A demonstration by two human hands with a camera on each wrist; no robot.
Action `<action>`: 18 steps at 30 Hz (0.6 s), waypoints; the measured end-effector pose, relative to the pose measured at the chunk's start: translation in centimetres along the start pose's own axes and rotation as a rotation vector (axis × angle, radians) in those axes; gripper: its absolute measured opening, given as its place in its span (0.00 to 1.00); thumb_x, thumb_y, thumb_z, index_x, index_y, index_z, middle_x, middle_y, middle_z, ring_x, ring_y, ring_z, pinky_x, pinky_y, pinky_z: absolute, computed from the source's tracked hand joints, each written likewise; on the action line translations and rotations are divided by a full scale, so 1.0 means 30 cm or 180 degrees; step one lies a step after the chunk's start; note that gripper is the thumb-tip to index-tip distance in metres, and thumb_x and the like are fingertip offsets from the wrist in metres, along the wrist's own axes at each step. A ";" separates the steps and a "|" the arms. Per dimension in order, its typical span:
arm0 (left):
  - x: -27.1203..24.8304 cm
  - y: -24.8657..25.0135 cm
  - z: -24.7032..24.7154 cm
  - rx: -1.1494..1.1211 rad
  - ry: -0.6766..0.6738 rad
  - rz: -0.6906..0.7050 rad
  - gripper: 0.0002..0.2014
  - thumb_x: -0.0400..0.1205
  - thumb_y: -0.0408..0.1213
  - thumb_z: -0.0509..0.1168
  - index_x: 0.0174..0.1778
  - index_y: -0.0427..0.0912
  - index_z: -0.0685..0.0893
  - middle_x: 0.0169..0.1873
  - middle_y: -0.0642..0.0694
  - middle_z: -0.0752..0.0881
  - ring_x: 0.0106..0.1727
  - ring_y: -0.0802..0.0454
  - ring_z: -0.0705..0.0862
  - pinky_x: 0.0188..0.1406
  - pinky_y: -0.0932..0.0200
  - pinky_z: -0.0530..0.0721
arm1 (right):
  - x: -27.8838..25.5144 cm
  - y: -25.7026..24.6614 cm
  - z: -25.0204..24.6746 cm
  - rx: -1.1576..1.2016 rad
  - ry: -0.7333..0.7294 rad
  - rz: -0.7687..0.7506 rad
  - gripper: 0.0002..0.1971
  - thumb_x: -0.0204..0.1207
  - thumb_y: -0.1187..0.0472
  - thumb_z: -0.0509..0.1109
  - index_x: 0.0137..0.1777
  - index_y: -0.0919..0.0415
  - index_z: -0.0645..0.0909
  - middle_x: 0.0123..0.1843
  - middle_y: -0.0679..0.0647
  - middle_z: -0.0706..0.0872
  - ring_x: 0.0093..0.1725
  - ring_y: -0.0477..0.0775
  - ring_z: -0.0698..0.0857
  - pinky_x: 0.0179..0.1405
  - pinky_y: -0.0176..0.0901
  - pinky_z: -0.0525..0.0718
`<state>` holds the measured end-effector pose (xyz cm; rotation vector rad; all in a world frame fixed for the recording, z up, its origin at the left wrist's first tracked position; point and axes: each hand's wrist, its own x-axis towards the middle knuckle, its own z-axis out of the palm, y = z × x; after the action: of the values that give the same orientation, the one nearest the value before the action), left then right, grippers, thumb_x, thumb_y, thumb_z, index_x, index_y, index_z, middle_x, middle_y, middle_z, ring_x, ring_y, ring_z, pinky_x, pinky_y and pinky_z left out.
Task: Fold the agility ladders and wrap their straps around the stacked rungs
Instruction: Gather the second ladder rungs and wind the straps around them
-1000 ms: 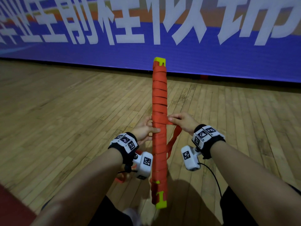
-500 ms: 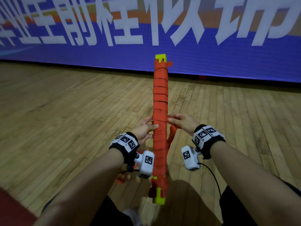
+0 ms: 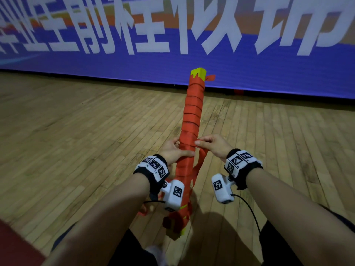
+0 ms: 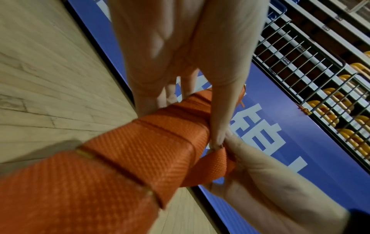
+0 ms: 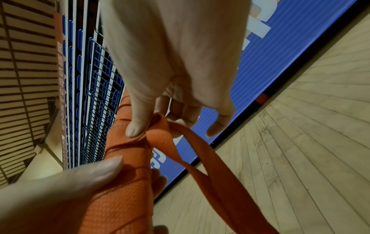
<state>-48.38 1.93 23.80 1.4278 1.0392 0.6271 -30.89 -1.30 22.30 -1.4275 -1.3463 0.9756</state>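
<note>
the long blue banner [image 3: 269, 73] along the edge of the wooden floor carries big white chinese characters, cut off at the top; i can make out something like 柱 in the middle, the rest too cropped to read for sure. the white blocks on the black wrist bands [image 3: 240, 162] show black-and-white square code markers, no letters. a brown wall strip [image 5: 59, 52] bears small pale characters, too blurred to read
</note>
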 end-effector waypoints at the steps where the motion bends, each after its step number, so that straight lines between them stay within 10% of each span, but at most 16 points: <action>1: 0.003 -0.003 -0.003 -0.0029 -0.0009 -0.0018 0.33 0.69 0.27 0.78 0.70 0.41 0.73 0.55 0.42 0.87 0.56 0.45 0.87 0.58 0.44 0.85 | 0.001 -0.001 -0.004 0.0015 -0.0030 -0.0014 0.07 0.77 0.65 0.70 0.50 0.69 0.86 0.38 0.49 0.87 0.37 0.37 0.86 0.44 0.27 0.82; 7: 0.001 -0.017 -0.008 -0.0297 -0.0411 -0.0133 0.20 0.79 0.27 0.69 0.61 0.47 0.71 0.46 0.48 0.87 0.34 0.61 0.86 0.27 0.62 0.83 | -0.011 -0.011 -0.034 0.0040 -0.0231 -0.0026 0.07 0.77 0.68 0.69 0.41 0.58 0.85 0.35 0.45 0.88 0.36 0.36 0.86 0.43 0.27 0.81; 12: 0.002 -0.008 -0.006 -0.0288 -0.0616 -0.0251 0.20 0.80 0.31 0.68 0.62 0.53 0.70 0.49 0.51 0.87 0.52 0.53 0.84 0.47 0.49 0.84 | -0.026 -0.020 -0.049 0.0041 -0.0301 -0.0005 0.08 0.79 0.69 0.66 0.40 0.58 0.80 0.26 0.38 0.85 0.29 0.31 0.81 0.33 0.22 0.76; 18: 0.003 -0.007 0.026 -0.0233 -0.0299 -0.0066 0.23 0.78 0.44 0.72 0.67 0.48 0.73 0.44 0.49 0.86 0.41 0.54 0.86 0.34 0.59 0.84 | -0.008 -0.013 -0.020 -0.0150 -0.0470 -0.0053 0.07 0.78 0.68 0.68 0.40 0.58 0.80 0.35 0.48 0.83 0.29 0.33 0.81 0.36 0.26 0.76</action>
<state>-47.72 1.60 23.45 1.3681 0.9470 0.5720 -30.44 -1.60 22.83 -1.3992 -1.4953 1.0617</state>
